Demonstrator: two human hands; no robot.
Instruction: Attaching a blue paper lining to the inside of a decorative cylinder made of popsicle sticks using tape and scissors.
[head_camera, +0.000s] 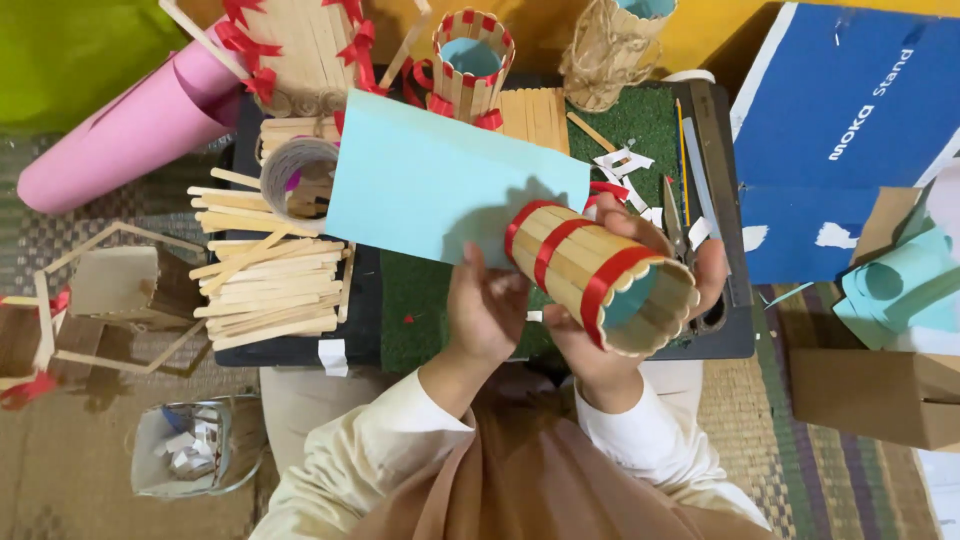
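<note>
While I hold the stick cup (600, 290) tilted on its side above the green mat (420, 300), its open mouth faces down and to the right, toward me, so the blue lining inside shows. My right hand (690, 265) wraps around the far side of the cup, fingers curled against the wall and partly hidden behind it; this grip carries the weight. My left hand (487, 305) sits at the cup's closed end, fingers loosely bent and touching the base near the edge of the blue paper (440, 185). I cannot tell whether those fingers pinch the paper or only rest against it. The paper lies flat and slanted across the mat, one corner tucked behind the cup. Three red ribbon bands circle the cup wall and bind the sticks.

A pile of loose sticks (265, 285) lies on the left of the black tray (300, 350), within reach of the left hand. A cardboard ring (297, 178) stands just behind the pile. A finished cup (472, 62) with red trim stands upright at the far edge. A pink roll (130, 130) lies off the tray at the far left. Scissors (676, 222) lie just beside the right hand.
</note>
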